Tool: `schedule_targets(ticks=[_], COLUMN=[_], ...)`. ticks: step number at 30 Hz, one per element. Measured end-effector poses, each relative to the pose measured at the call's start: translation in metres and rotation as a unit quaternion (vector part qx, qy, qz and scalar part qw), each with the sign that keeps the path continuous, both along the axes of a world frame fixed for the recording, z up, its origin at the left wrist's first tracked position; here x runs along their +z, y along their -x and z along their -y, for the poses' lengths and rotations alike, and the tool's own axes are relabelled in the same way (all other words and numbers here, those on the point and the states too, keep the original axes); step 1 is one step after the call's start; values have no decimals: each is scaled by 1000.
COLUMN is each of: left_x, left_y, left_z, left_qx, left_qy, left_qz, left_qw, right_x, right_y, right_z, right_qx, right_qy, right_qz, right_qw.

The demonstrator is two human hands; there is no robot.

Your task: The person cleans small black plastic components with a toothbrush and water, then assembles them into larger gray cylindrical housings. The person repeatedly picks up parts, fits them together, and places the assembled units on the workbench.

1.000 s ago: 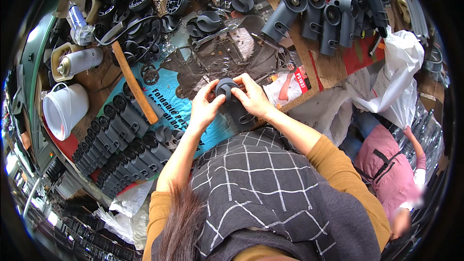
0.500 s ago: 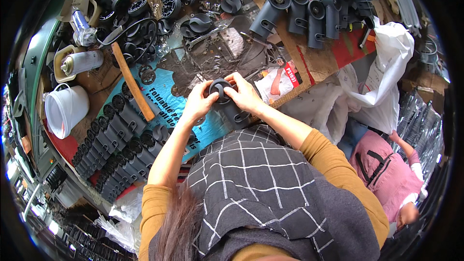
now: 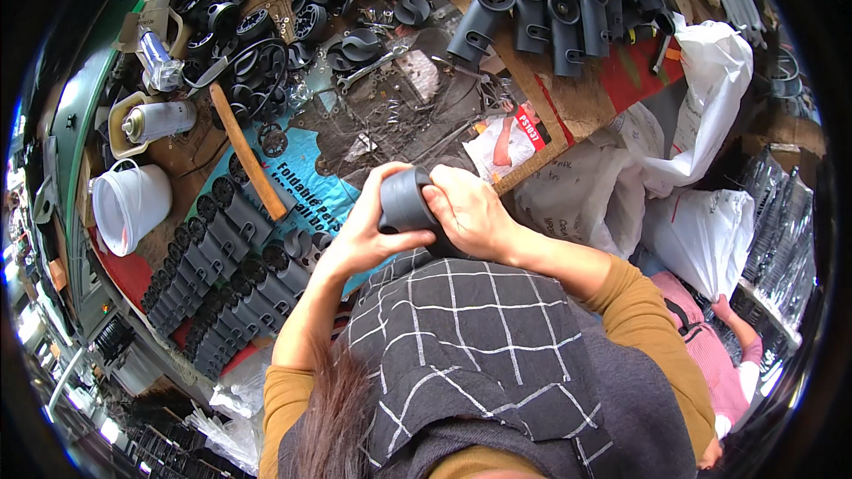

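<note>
Close to my apron I hold a dark grey plastic pipe-like fitting (image 3: 406,202) with a smooth rounded wall. My left hand (image 3: 362,229) is wrapped round its left side, thumb along the lower edge and fingers over the top. My right hand (image 3: 475,215) grips it from the right, its fingers curled and partly hiding the fitting. The lower end of the part is covered by my hands. Beyond them on the workbench lie a wrench (image 3: 373,68), a small spring (image 3: 393,113) and a blue printed plastic sheet (image 3: 306,146).
Rows of finished-looking grey fittings (image 3: 226,239) stand left, beside a wooden-handled hammer (image 3: 248,153), white bucket (image 3: 131,204) and spray can (image 3: 160,121). Black knobs (image 3: 355,47) pile up at the back; more fittings (image 3: 530,11) stand back right. A person's hand (image 3: 723,309) grips a white sack (image 3: 697,229).
Both hands have come nearer my body and turned the fitting, so its side wall faces up instead of the round knob. The other person has moved lower right, with a white sack now in view.
</note>
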State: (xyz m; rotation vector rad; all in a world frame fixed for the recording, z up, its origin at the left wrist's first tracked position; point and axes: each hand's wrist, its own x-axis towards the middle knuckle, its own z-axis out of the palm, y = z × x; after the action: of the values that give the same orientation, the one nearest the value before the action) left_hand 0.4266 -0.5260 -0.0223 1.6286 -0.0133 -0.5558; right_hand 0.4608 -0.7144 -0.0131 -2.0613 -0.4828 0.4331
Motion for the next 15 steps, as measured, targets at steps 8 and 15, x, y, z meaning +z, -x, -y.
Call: schedule_targets(ticks=[8,15], left_x=[35,43], left_y=[9,14], left_z=[11,13], left_qx=[-37,-91], left_qy=[-57,-71], left_qz=[90,215], left_qw=[994,970], right_x=[13,19], right_y=[21,35], right_z=[16,36], right_qx=[-8,34], right_qy=[-60,-124], right_qz=[39,114], right_qw=[997,985])
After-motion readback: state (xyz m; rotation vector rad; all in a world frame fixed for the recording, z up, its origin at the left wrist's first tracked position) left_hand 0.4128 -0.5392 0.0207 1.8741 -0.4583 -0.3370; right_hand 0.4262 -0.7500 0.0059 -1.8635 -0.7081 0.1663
